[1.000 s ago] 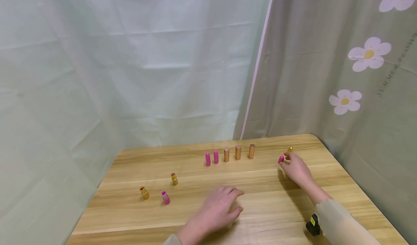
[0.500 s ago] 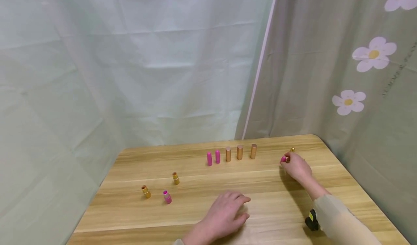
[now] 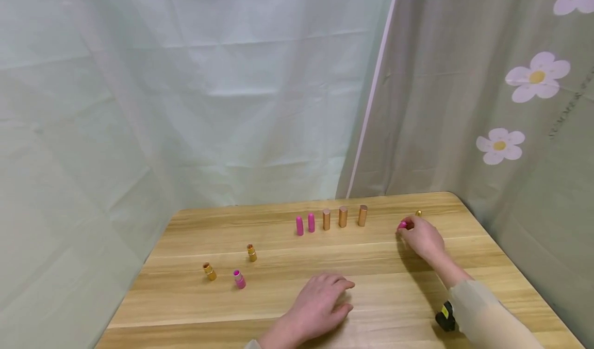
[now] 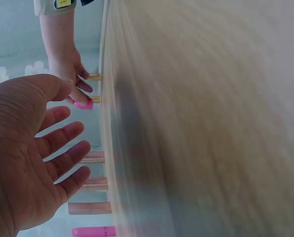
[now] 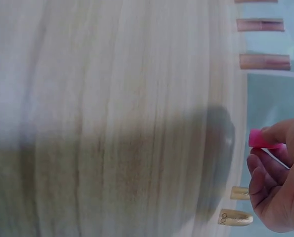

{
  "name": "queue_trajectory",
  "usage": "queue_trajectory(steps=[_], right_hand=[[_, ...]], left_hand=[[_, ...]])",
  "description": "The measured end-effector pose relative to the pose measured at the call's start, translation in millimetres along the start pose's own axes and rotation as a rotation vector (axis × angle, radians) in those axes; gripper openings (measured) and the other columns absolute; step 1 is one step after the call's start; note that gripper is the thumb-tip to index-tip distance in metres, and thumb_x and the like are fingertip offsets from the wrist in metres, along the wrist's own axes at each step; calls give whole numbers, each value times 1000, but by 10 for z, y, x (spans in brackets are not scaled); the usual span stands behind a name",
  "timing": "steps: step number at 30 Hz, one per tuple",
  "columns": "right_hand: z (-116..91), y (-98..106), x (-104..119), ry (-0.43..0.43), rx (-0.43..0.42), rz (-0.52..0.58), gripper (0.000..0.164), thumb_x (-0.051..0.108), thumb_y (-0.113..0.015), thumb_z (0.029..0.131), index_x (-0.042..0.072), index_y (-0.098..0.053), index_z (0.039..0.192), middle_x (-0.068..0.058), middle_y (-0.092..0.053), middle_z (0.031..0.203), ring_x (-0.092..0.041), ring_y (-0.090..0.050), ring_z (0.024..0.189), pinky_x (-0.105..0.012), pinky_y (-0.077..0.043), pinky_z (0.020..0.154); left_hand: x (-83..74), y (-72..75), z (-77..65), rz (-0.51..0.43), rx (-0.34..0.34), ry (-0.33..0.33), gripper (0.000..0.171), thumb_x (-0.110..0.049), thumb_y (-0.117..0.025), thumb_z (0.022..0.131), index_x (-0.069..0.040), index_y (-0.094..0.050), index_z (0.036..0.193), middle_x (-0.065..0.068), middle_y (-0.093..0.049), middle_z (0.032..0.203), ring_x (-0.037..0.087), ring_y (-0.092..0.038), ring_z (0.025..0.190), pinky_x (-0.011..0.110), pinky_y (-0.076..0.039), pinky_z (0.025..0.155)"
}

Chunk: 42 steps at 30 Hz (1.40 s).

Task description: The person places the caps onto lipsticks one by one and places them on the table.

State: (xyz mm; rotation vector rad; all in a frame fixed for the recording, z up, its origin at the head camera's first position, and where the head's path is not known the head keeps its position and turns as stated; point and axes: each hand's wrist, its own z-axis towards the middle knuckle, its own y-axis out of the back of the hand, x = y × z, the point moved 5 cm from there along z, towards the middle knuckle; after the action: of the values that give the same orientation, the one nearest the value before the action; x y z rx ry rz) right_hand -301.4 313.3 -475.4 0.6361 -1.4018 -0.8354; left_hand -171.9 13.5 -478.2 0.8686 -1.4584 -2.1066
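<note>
1. So the wooden table [image 3: 348, 251] has a bunch of little tubes on it, and a pale curtain [image 3: 255, 106] hangs right behind the far edge.
2. Toward the back there's a row, all upright: two pink tubes [image 3: 299, 226] next to three copper tubes [image 3: 343, 217]. They're well apart from the busy hand.
3. Over on the left side, two short gold tubes [image 3: 210, 271] and a short pink tube [image 3: 240, 279] stand with their hollow tops showing.
4. Tightest spot: two gold pieces, a round-topped one [image 5: 235, 217] and another [image 5: 239, 192], stand just beside the right hand [image 3: 422, 237], which blocks most of them from the head view.
5. That right hand pinches a pink cap [image 5: 256, 138] between thumb and fingers, near the table's far right corner. Both wrist views put it a bit above the wood.
6. The cap's long axis is roughly upright, leaning some in the head view. Its flat end faces down; the upper end's mostly buried in the fingers.
7. Left hand [image 3: 320, 308] holds nothing, fingers loose and spread, near the front middle of the table.
</note>
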Motion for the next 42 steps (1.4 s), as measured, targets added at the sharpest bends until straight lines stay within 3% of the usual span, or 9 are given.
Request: queue_trajectory(steps=[7,14,21,27,34,35,38,41,42], right_hand=[[-104,-15,151,76,-41,131,28,26,-68,98,3,-67,116,-11,-72,107,-30,-66,98,-42,-50,80],[-243,-108,269,81,-50,414,24,17,-71,98,-2,-68,112,-12,-73,104,-17,-64,93,-22,-52,76],[-437,-283,377,-53,57,698,39,29,-68,100,-2,-64,124,-10,-71,115,-16,-62,101,-36,-54,83],[-585,-390,471,-149,75,850,44,29,-67,101,-3,-60,131,-6,-70,115,-18,-63,103,-37,-54,86],[-651,-471,519,-212,55,995,44,29,-68,100,-2,-59,130,0,-72,112,-27,-61,113,-37,-54,88],[-655,-475,520,-218,52,1009,44,29,-68,100,-2,-59,130,0,-72,112,-28,-61,114,-37,-54,88],[-668,-480,518,-232,44,1048,45,28,-69,100,-2,-58,131,1,-72,111,-29,-60,116,-36,-53,88],[-677,-481,511,-240,44,1074,45,27,-68,100,-2,-57,132,3,-72,110,-29,-60,115,-35,-53,88],[-680,-481,510,-242,44,1079,44,27,-68,100,-2,-57,132,3,-72,110,-28,-60,115,-35,-53,87]], left_hand=[[68,33,-25,-19,-14,8,40,-35,-70,97,-20,-65,133,-7,-63,129,16,-56,123,41,-47,104],[184,114,-64,-54,-1,70,41,-34,-69,98,-20,-63,136,-7,-62,131,17,-56,125,43,-46,105],[344,285,-175,-59,-32,117,42,-33,-69,98,-18,-63,137,-4,-63,132,20,-57,124,46,-47,105],[540,565,-391,-64,-149,168,41,-31,-71,96,-18,-64,135,-4,-63,131,20,-57,123,44,-48,104],[866,928,-763,-43,-338,292,44,-22,-80,90,-20,-67,131,-7,-66,127,17,-58,119,48,-47,102],[920,971,-825,-43,-364,310,45,-20,-82,88,-19,-67,131,-8,-66,125,15,-61,111,48,-48,100],[1086,1068,-997,-38,-431,354,50,-17,-85,84,-16,-67,131,-7,-67,119,14,-61,97,46,-47,95],[1234,1117,-1138,-38,-461,391,53,-16,-86,83,-12,-66,132,-3,-68,120,20,-62,99,49,-46,94],[1280,1120,-1173,-47,-460,405,53,-17,-85,84,-12,-65,133,-1,-68,122,24,-61,108,50,-45,96]])
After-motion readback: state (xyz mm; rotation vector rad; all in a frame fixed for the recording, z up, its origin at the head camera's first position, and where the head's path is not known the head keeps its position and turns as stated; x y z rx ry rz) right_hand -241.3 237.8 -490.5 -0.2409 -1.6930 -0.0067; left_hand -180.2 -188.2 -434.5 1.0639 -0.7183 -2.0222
